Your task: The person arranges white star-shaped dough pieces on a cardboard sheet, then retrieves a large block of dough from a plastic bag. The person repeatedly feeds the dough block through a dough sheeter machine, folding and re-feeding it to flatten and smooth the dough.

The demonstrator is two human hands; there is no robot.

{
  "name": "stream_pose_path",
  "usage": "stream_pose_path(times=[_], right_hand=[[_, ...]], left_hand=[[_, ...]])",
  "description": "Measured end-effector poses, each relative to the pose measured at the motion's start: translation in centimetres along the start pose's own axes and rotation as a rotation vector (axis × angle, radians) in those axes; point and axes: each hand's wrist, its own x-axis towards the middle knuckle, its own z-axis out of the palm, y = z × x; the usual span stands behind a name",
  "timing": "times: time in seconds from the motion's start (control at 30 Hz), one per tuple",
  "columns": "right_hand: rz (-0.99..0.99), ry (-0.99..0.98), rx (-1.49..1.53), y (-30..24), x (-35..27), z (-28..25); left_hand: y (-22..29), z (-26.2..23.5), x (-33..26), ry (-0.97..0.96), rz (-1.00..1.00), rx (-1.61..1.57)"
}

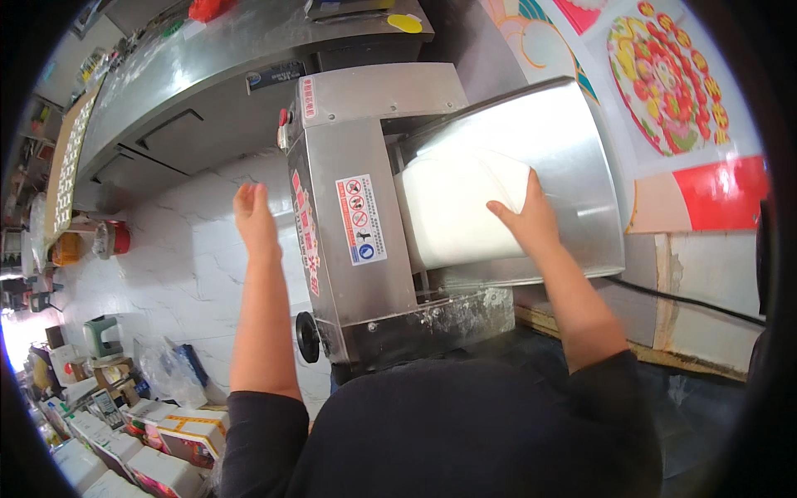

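Observation:
A thick, smooth sheet of white dough (457, 212) lies on the sloping metal tray of a dough sheeter (365, 133). Its left end reaches the slot in the machine body, and folded layers show along its upper right. At the right edge of the dough is my right hand (531, 220), thumb on top and fingers round the far corner, gripping it. My left hand (253, 212) hovers in the air left of the machine, above the floor. Its fingers look curled together, with nothing visible in them.
A metal counter (207, 50) runs along the upper left. On the machine's left side are a black knob (307, 337) and a red button (283, 118). Boxes (191, 432) crowd the lower left. A black cable (689, 299) runs off to the right.

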Motion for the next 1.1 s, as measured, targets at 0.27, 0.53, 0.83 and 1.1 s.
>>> stream_pose_path(times=[0.27,0.53,0.83,1.1], right_hand=[[-0.169,0.092,-0.421,-1.4,0.9,5.3],[-0.231,-0.111,-0.529,-2.6,2.7,8.4],[-0.325,-0.158,-0.532,-4.9,3.4,12.6],[-0.432,-0.144,-0.502,-2.9,3.8,17.1]], left_hand=[[-18.0,-5.3,4.2,-0.159,-0.71,0.161],[-36.5,-1.6,-0.8,-0.738,-1.163,-0.446],[-34.5,-0.2,-1.1,-0.618,-1.216,-0.313],[-29.8,-4.6,0.0,-0.358,-0.981,-0.014]])
